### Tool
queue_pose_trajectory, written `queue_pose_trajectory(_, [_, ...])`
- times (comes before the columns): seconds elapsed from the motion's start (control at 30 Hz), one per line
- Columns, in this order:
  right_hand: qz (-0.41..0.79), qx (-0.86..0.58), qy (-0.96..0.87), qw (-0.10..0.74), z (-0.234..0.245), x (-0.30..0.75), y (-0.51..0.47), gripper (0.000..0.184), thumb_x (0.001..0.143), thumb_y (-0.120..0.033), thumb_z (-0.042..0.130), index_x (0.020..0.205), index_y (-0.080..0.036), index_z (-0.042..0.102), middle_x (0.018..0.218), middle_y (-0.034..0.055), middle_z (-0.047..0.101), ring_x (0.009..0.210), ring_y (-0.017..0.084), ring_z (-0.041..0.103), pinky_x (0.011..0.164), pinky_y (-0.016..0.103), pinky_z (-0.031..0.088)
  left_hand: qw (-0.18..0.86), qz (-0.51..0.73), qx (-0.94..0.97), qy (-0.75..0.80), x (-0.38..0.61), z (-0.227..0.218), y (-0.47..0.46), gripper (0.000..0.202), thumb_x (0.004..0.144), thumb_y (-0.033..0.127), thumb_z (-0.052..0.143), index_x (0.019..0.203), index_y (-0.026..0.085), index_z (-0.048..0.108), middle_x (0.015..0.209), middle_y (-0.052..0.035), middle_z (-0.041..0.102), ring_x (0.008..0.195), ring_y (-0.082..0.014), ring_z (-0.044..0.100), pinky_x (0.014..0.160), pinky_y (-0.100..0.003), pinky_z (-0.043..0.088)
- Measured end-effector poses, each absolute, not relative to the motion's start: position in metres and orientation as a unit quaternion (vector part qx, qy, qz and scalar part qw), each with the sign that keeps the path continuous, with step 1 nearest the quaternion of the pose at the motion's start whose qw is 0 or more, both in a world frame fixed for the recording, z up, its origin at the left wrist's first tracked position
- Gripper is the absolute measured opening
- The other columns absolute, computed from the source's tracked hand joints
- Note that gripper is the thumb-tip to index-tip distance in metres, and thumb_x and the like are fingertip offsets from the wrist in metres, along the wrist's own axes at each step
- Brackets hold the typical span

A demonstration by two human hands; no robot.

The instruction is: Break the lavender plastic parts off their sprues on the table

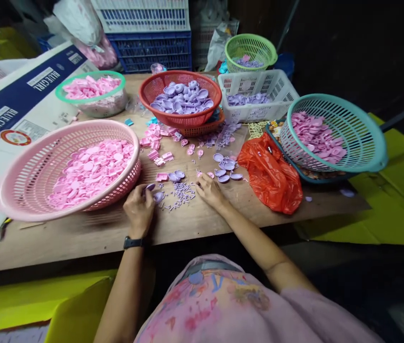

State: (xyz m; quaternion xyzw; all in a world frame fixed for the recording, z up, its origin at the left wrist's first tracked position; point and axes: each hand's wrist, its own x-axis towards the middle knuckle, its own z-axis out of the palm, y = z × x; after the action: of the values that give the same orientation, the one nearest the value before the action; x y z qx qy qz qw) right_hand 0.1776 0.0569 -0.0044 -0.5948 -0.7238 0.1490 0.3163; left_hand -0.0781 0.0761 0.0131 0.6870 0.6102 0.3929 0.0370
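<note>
My left hand (pixel 139 206) rests on the wooden table (pixel 202 224), fingers curled around a small purple plastic piece (pixel 151 187). Another purple round piece (pixel 158 196) lies just beside it. My right hand (pixel 209 189) lies palm down, fingers reaching into a scatter of tiny purple pins (pixel 182 193); I cannot make out anything in it. Loose purple shells (pixel 226 166) and pink square parts (pixel 157 155) lie further out between the baskets.
A pink basket (pixel 26 190) of pink parts stands at left. A red basket (pixel 159 81) of purple shells, a white crate (pixel 280 85), green baskets (pixel 250 45) and a teal basket (pixel 359 124) ring the back and right. An orange plastic bag (pixel 273 176) lies right of my hand.
</note>
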Motion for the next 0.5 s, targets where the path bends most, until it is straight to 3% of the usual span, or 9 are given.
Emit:
queue_pose_trajectory(0.13, [0.137,-0.607,-0.720,0.307,-0.004,0.179,0.057,0.006,0.092,-0.013,0.058,0.089,-0.017,0.061,0.098,0.0083,0.061,0.095,0.022,0.056,0.090,0.034,0.045,0.089,0.454,0.666,0.585,-0.068,0.028,0.051,0.025,0.093,0.028,0.053,0.110,0.021,0.071,0.105,-0.0067,0.074,0.093,-0.0203,0.069,0.085,-0.032,0.052])
queue_pose_trajectory(0.37, [0.107,-0.605,-0.726,0.311,-0.004,0.180,0.059,0.008,0.094,-0.013,0.055,0.089,-0.019,0.057,0.099,0.0082,0.061,0.100,0.023,0.056,0.095,0.036,0.044,0.224,0.485,0.630,0.563,-0.053,0.027,0.023,0.027,0.088,0.036,0.064,0.108,0.022,0.073,0.099,-0.0043,0.076,0.085,-0.0187,0.071,0.081,-0.031,0.056])
queue_pose_trajectory(0.5, [0.139,-0.610,-0.694,0.357,0.000,0.178,0.059,0.008,0.098,-0.018,0.050,0.092,-0.020,0.055,0.096,0.0072,0.065,0.096,0.021,0.061,0.093,0.034,0.046,0.320,0.497,0.580,0.560,-0.043,0.032,0.014,0.032,0.085,0.043,0.068,0.107,0.021,0.074,0.098,-0.0057,0.077,0.081,-0.0197,0.074,0.078,-0.031,0.060])
